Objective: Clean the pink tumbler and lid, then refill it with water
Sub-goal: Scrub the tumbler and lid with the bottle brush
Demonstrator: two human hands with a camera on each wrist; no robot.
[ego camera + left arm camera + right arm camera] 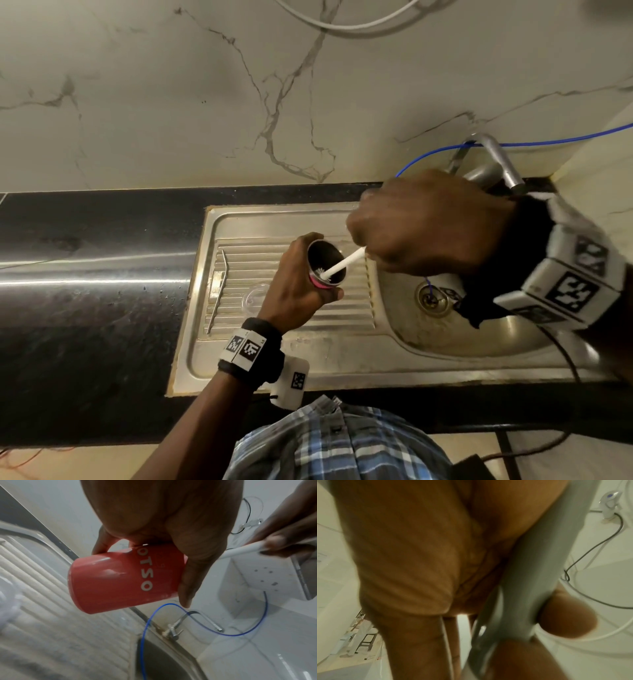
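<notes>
My left hand (301, 284) grips the pink tumbler (325, 263) above the drainboard, tilted with its open mouth toward the right. In the left wrist view the tumbler (120, 580) shows its pink side with white lettering, fingers and thumb of the left hand (171, 534) wrapped round it. My right hand (421, 226) grips a white bottle brush (342, 265) whose bristle head sits inside the tumbler's rim. The brush handle (240, 551) shows in the left wrist view and the handle (522, 581) fills the blurred right wrist view. A clear lid (255, 299) lies on the drainboard left of my left hand.
A steel sink (479, 335) with a drain (432, 299) lies to the right, its ribbed drainboard (239, 260) to the left. A metal straw (219, 291) lies on the drainboard. The faucet (496, 161) stands behind my right hand, with a blue tube (428, 152) running into the drain. Black countertop (85, 274) extends left.
</notes>
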